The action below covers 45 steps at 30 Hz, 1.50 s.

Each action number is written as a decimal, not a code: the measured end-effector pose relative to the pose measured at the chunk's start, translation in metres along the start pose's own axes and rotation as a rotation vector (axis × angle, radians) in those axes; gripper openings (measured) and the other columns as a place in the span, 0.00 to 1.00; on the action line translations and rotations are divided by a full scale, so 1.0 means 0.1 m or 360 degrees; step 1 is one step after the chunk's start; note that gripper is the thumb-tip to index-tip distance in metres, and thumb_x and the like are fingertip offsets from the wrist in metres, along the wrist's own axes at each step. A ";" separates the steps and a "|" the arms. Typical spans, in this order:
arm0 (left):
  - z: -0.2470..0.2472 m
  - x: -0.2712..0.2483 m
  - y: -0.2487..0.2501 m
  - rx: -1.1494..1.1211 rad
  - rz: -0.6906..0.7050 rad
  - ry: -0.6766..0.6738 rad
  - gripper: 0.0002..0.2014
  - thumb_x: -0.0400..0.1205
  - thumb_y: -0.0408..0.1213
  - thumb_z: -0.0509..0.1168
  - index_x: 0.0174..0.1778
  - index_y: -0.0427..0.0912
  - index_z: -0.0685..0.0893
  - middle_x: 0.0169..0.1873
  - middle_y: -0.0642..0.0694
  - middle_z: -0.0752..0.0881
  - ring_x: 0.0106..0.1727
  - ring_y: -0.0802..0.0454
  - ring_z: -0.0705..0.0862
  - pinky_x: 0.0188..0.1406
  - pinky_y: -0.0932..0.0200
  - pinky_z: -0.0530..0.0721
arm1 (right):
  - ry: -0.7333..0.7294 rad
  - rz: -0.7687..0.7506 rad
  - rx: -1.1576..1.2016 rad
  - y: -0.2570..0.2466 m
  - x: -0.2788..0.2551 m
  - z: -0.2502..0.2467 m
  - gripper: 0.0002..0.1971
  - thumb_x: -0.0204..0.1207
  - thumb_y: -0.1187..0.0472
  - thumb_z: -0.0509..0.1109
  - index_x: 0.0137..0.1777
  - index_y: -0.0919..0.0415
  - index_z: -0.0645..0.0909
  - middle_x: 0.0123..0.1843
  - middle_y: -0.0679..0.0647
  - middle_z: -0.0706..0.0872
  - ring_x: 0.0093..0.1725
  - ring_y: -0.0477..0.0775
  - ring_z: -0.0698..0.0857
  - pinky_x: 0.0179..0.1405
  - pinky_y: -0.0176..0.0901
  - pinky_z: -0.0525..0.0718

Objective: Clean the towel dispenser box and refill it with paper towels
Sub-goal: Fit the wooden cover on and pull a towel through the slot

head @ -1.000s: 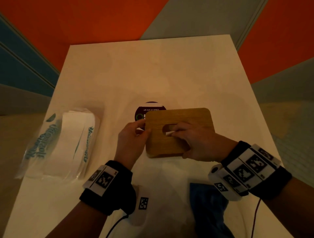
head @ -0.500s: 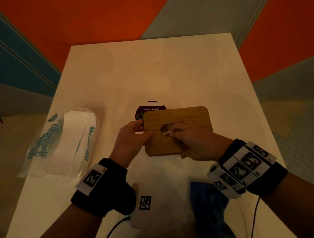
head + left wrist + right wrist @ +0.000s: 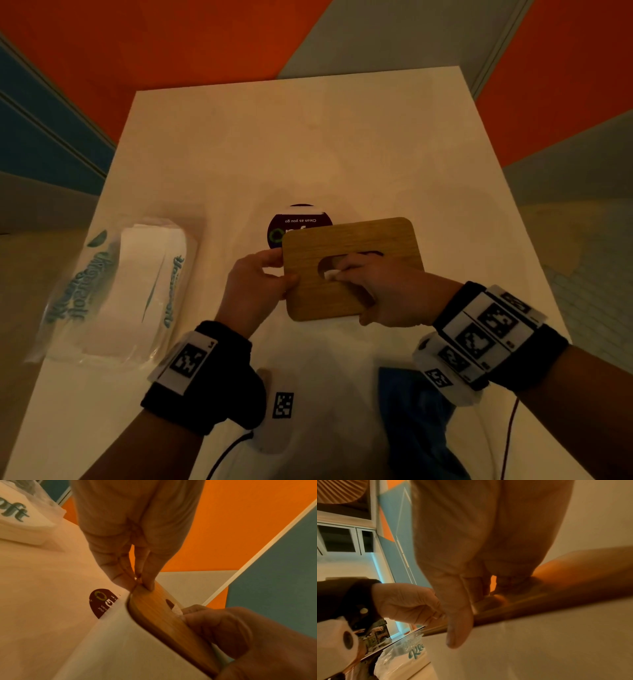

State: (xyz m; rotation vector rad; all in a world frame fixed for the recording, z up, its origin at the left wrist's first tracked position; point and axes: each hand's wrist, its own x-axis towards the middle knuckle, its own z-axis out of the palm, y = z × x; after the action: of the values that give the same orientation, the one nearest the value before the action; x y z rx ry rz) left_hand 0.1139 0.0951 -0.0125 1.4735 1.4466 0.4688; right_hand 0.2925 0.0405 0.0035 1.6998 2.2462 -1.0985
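A wooden lid (image 3: 349,240) with an oval slot lies on top of the white dispenser box (image 3: 318,356) at the table's middle. My left hand (image 3: 253,284) pinches the lid's left edge, with its fingertips (image 3: 148,580) on the wood (image 3: 154,609). My right hand (image 3: 376,291) rests on the lid and pinches a white paper towel tip (image 3: 331,274) at the slot; the same tip (image 3: 176,610) shows in the left wrist view. The right thumb (image 3: 458,622) hangs over the lid's near edge (image 3: 556,599). The box's inside is hidden.
A clear plastic pack of white paper towels (image 3: 126,291) lies at the table's left side. A blue cloth (image 3: 414,421) lies at the near edge below my right wrist. A dark round sticker (image 3: 298,222) shows just behind the box.
Both hands keep the same hold on the lid and the towel tip. The left wrist has drawn back a little toward me.
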 end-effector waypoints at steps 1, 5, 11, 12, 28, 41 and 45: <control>0.01 0.00 0.00 0.0130 0.0054 0.0038 0.24 0.74 0.28 0.69 0.66 0.44 0.77 0.61 0.40 0.80 0.45 0.47 0.83 0.45 0.55 0.84 | 0.0004 -0.0008 0.0031 0.00 0.00 0.00 0.40 0.70 0.60 0.74 0.78 0.49 0.56 0.77 0.48 0.63 0.75 0.54 0.63 0.71 0.41 0.64; 0.07 0.04 0.19 0.0844 0.0604 -0.0009 0.33 0.73 0.46 0.68 0.74 0.48 0.65 0.77 0.43 0.64 0.72 0.40 0.65 0.71 0.47 0.66 | 0.0021 -0.0013 -0.0008 0.01 0.00 0.01 0.39 0.69 0.59 0.75 0.77 0.50 0.59 0.77 0.49 0.64 0.75 0.54 0.63 0.72 0.42 0.62; 0.02 0.27 0.38 0.1580 0.0683 -0.0944 0.47 0.70 0.53 0.70 0.78 0.51 0.48 0.82 0.47 0.47 0.81 0.46 0.49 0.79 0.51 0.53 | 0.0129 -0.0006 -0.0117 -0.02 -0.02 0.04 0.38 0.68 0.55 0.75 0.76 0.48 0.62 0.78 0.47 0.65 0.75 0.54 0.63 0.74 0.48 0.58; 0.01 0.28 0.39 0.1597 0.0694 -0.0957 0.48 0.70 0.51 0.72 0.78 0.52 0.47 0.82 0.47 0.47 0.81 0.46 0.49 0.78 0.51 0.54 | 0.0151 0.0001 -0.0156 -0.03 -0.04 0.05 0.38 0.68 0.54 0.74 0.76 0.47 0.61 0.78 0.45 0.65 0.76 0.53 0.62 0.73 0.49 0.56; 0.01 0.46 0.39 0.1015 0.0563 -0.0939 0.32 0.75 0.34 0.69 0.75 0.45 0.65 0.75 0.47 0.67 0.73 0.49 0.67 0.63 0.65 0.63 | 0.0163 -0.0016 -0.0031 -0.02 -0.07 0.06 0.36 0.69 0.53 0.73 0.76 0.43 0.60 0.77 0.42 0.65 0.76 0.49 0.61 0.66 0.44 0.46; -0.06 0.45 0.24 0.0777 0.0582 -0.0838 0.30 0.77 0.33 0.67 0.75 0.45 0.64 0.74 0.44 0.68 0.69 0.53 0.69 0.60 0.68 0.65 | 0.0147 0.0049 -0.0043 -0.04 -0.08 0.05 0.36 0.70 0.55 0.72 0.76 0.44 0.60 0.77 0.42 0.64 0.75 0.51 0.61 0.72 0.51 0.48; -0.09 0.44 0.11 0.0613 0.0536 -0.0615 0.26 0.77 0.30 0.66 0.72 0.42 0.69 0.71 0.42 0.74 0.61 0.58 0.70 0.44 0.88 0.70 | 0.0143 0.0053 -0.0006 -0.01 -0.08 0.05 0.35 0.70 0.56 0.72 0.75 0.44 0.61 0.77 0.42 0.63 0.76 0.50 0.60 0.74 0.51 0.47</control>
State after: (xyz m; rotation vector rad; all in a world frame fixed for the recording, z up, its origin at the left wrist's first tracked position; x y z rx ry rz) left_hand 0.1219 0.1409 -0.0149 2.0036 1.0180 0.0904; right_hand 0.2929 0.0311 0.0042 1.8129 2.2617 -1.0305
